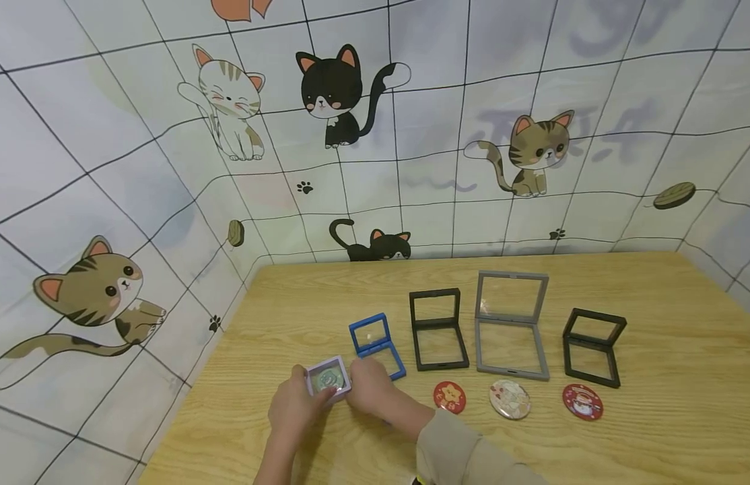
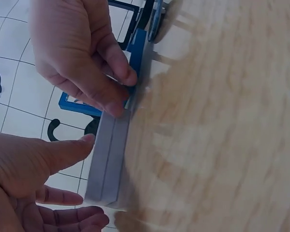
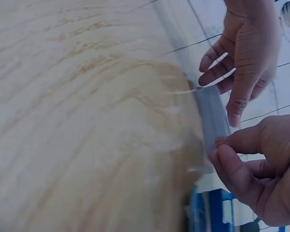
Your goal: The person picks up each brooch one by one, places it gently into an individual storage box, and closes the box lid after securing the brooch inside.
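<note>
A lilac square display frame [image 1: 346,386], folded closed, lies on the table with a round greenish badge [image 1: 329,379] behind its clear window. My left hand [image 1: 292,407] holds its left side, with the thumb over the window and the fingers round the outer edge. At the opposite side my right hand [image 1: 370,387] pinches the frame's edge between thumb and fingertips. In the left wrist view, a seam runs along the lilac frame's side [image 2: 108,162]. Just behind my right hand stands a blue display frame [image 1: 369,318], opened on its hinge and partly hidden by that hand.
Right of the blue frame stand a black display frame [image 1: 441,368], a larger grey one [image 1: 512,374] and a small black one [image 1: 590,381], all hinged open. Before them lie a red star badge [image 1: 450,397], a cream badge [image 1: 510,399] and another red badge [image 1: 583,402].
</note>
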The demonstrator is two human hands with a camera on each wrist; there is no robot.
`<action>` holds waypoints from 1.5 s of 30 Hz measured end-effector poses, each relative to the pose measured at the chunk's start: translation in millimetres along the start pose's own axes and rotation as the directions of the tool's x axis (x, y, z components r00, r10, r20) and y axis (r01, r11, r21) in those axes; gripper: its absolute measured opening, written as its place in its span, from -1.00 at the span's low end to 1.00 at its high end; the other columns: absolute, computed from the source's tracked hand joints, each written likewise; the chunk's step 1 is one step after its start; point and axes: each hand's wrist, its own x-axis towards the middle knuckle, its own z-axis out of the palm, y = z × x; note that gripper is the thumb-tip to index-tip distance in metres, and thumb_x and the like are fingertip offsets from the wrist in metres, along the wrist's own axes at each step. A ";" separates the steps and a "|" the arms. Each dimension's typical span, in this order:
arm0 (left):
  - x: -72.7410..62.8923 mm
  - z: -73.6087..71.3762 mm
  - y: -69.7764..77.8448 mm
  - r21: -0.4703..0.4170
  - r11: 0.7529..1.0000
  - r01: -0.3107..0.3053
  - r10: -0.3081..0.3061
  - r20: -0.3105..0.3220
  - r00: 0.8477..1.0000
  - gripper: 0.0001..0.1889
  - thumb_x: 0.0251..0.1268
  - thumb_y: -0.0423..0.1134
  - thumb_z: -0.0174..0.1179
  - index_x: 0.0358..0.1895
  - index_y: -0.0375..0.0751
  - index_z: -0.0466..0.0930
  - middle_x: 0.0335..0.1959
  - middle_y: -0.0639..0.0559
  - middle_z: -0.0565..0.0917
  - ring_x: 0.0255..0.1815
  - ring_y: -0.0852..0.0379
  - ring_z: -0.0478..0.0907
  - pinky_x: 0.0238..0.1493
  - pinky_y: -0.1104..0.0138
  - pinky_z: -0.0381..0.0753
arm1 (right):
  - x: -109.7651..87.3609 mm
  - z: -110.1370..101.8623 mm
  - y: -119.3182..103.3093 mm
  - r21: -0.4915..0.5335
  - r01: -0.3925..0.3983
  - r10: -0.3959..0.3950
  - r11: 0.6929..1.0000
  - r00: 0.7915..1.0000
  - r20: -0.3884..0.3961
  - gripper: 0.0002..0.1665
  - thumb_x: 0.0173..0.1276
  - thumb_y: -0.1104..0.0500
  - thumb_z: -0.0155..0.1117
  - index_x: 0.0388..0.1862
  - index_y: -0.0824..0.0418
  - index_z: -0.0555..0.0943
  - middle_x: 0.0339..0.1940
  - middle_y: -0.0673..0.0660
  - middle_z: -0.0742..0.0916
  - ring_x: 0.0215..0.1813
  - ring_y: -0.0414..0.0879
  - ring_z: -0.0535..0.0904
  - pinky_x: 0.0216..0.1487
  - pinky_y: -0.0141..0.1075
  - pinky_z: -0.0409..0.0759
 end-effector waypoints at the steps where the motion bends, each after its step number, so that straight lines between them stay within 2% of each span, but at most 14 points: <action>1: 0.2 -1.0 0.7 0.002 1.000 -0.007 0.007 -0.005 1.000 -0.37 -0.06 0.00 0.32 -0.06 -0.46 0.39 -0.53 -0.12 0.54 -0.61 0.08 0.39 -0.66 0.31 0.33 | -1.1 -5.0 -0.2 0.008 -0.007 0.007 1.000 1.000 0.010 -0.65 -0.16 0.38 0.30 -0.86 0.18 0.33 -0.86 -0.10 0.32 -0.76 -0.29 0.13 -0.75 -0.48 0.12; 4: 0.2 -4.6 6.0 -0.008 0.999 -0.032 0.032 -0.019 0.999 -0.44 0.00 -0.03 0.29 -0.10 -0.47 0.43 -0.57 -0.10 0.54 -0.65 0.12 0.37 -0.68 0.35 0.33 | -3.1 -23.6 1.9 0.051 -0.005 0.003 0.999 1.000 0.031 -0.45 -0.11 0.37 0.34 -0.92 0.12 0.16 -0.92 -0.14 0.19 -0.81 -0.32 0.01 -0.78 -0.51 -0.01; 7: -2.5 -7.7 15.3 -0.078 0.995 -0.070 0.070 0.004 0.998 -0.56 0.06 -0.11 0.26 -0.17 -0.45 0.47 -0.61 -0.02 0.53 -0.69 0.18 0.35 -0.69 0.40 0.32 | -7.4 -44.4 8.8 0.083 0.016 -0.017 0.996 1.000 0.015 -0.65 -0.05 0.29 0.39 -0.82 0.20 0.40 -0.83 -0.10 0.39 -0.75 -0.31 0.20 -0.68 -0.48 0.22; 8: -4.0 -8.0 19.4 -0.108 0.991 -0.080 0.082 0.014 0.997 -0.61 0.07 -0.13 0.25 -0.21 -0.44 0.49 -0.62 0.01 0.51 -0.69 0.20 0.34 -0.69 0.41 0.32 | -9.2 -50.2 12.1 0.095 0.023 -0.024 0.995 1.000 0.007 -0.66 -0.05 0.31 0.38 -0.81 0.18 0.40 -0.83 -0.11 0.37 -0.75 -0.31 0.21 -0.67 -0.47 0.24; 10: -8.0 -7.3 27.1 -0.186 0.977 -0.107 0.118 0.045 0.992 -0.70 0.08 -0.19 0.23 -0.28 -0.42 0.51 -0.63 0.03 0.50 -0.69 0.21 0.36 -0.68 0.41 0.35 | -14.3 -59.7 18.6 0.113 0.016 -0.017 0.993 1.000 0.002 -0.85 -0.04 0.31 0.38 -0.63 0.29 0.55 -0.68 -0.01 0.53 -0.63 -0.23 0.38 -0.55 -0.37 0.41; 11: -9.8 -6.0 30.4 -0.212 0.969 -0.126 0.140 0.054 0.989 -0.73 0.08 -0.21 0.24 -0.32 -0.40 0.51 -0.60 0.02 0.51 -0.67 0.21 0.38 -0.66 0.40 0.37 | -17.2 -63.1 21.6 0.115 0.014 -0.014 0.993 1.000 -0.001 -0.87 -0.04 0.31 0.38 -0.54 0.33 0.58 -0.61 0.03 0.56 -0.57 -0.20 0.42 -0.47 -0.32 0.46; 14: -15.3 1.8 38.7 -0.285 0.944 -0.164 0.201 0.108 0.974 -0.76 0.05 -0.25 0.26 -0.36 -0.40 0.52 -0.59 0.01 0.52 -0.62 0.20 0.42 -0.61 0.39 0.43 | -27.0 -66.0 31.0 0.122 0.001 -0.004 0.993 1.000 0.019 -0.84 -0.07 0.32 0.39 -0.51 0.36 0.58 -0.58 0.05 0.57 -0.52 -0.16 0.43 -0.45 -0.29 0.47; 16: -18.8 10.4 42.6 -0.322 0.930 -0.177 0.236 0.154 0.959 -0.75 0.01 -0.27 0.28 -0.35 -0.42 0.51 -0.59 0.00 0.53 -0.61 0.18 0.45 -0.60 0.38 0.45 | -34.1 -63.0 36.4 0.128 0.000 -0.006 0.992 0.999 0.045 -0.82 -0.10 0.33 0.39 -0.65 0.33 0.52 -0.68 -0.01 0.48 -0.59 -0.20 0.34 -0.55 -0.36 0.37; 18: -22.9 19.4 46.3 -0.344 0.925 -0.163 0.245 0.211 0.946 -0.74 -0.02 -0.30 0.30 -0.34 -0.43 0.50 -0.57 0.00 0.54 -0.59 0.16 0.45 -0.58 0.37 0.45 | -41.9 -58.1 40.5 0.144 -0.012 0.000 0.990 0.997 0.082 -0.67 -0.08 0.32 0.38 -0.81 0.24 0.40 -0.79 -0.09 0.35 -0.69 -0.24 0.20 -0.67 -0.42 0.20; 21: -27.9 31.5 50.6 -0.320 0.933 -0.165 0.252 0.254 0.934 -0.69 -0.10 -0.28 0.34 -0.35 -0.43 0.48 -0.59 0.00 0.50 -0.59 0.15 0.41 -0.58 0.37 0.40 | -51.7 -48.4 44.3 0.155 -0.025 0.006 0.988 0.993 0.117 -0.44 -0.08 0.27 0.38 -0.92 0.09 0.18 -0.89 -0.16 0.16 -0.78 -0.30 0.01 -0.73 -0.46 -0.03; 25: -31.2 39.4 53.2 -0.254 0.944 -0.210 0.268 0.220 0.938 -0.66 -0.18 -0.26 0.38 -0.39 -0.40 0.46 -0.63 0.03 0.42 -0.61 0.15 0.33 -0.60 0.38 0.33 | -58.2 -38.5 45.4 0.143 -0.019 0.004 0.989 0.995 0.099 -0.43 -0.11 0.19 0.40 -0.93 0.04 0.17 -0.93 -0.21 0.13 -0.80 -0.34 -0.01 -0.74 -0.48 -0.06; 32: -33.2 41.3 53.1 -0.269 0.924 -0.271 0.318 0.146 0.937 -0.71 -0.24 -0.28 0.41 -0.56 -0.30 0.44 -0.67 0.08 0.41 -0.62 0.21 0.29 -0.60 0.41 0.29 | -59.0 -33.6 46.4 0.116 0.007 -0.010 0.993 1.000 0.030 -0.45 -0.14 0.15 0.46 -0.92 0.09 0.23 -0.90 -0.20 0.16 -0.77 -0.33 0.04 -0.71 -0.48 -0.02; 40: -33.2 44.4 53.6 -0.334 0.911 -0.240 0.300 0.141 0.944 -0.72 -0.26 -0.36 0.41 -0.58 -0.32 0.43 -0.71 0.09 0.39 -0.67 0.25 0.28 -0.67 0.44 0.27 | -59.3 -34.9 46.9 0.129 -0.004 0.001 0.992 1.000 0.018 -0.59 -0.17 0.13 0.50 -0.81 0.19 0.39 -0.77 -0.11 0.38 -0.67 -0.28 0.22 -0.65 -0.45 0.19; 45: -31.6 45.6 52.7 -0.403 0.890 -0.214 0.304 0.175 0.937 -0.81 -0.19 -0.48 0.31 -0.54 -0.33 0.44 -0.74 0.10 0.41 -0.73 0.29 0.29 -0.73 0.48 0.26 | -58.9 -35.9 48.1 0.125 -0.038 0.034 0.991 0.999 0.038 -0.66 -0.19 0.20 0.50 -0.72 0.22 0.44 -0.70 -0.06 0.45 -0.62 -0.24 0.30 -0.61 -0.42 0.29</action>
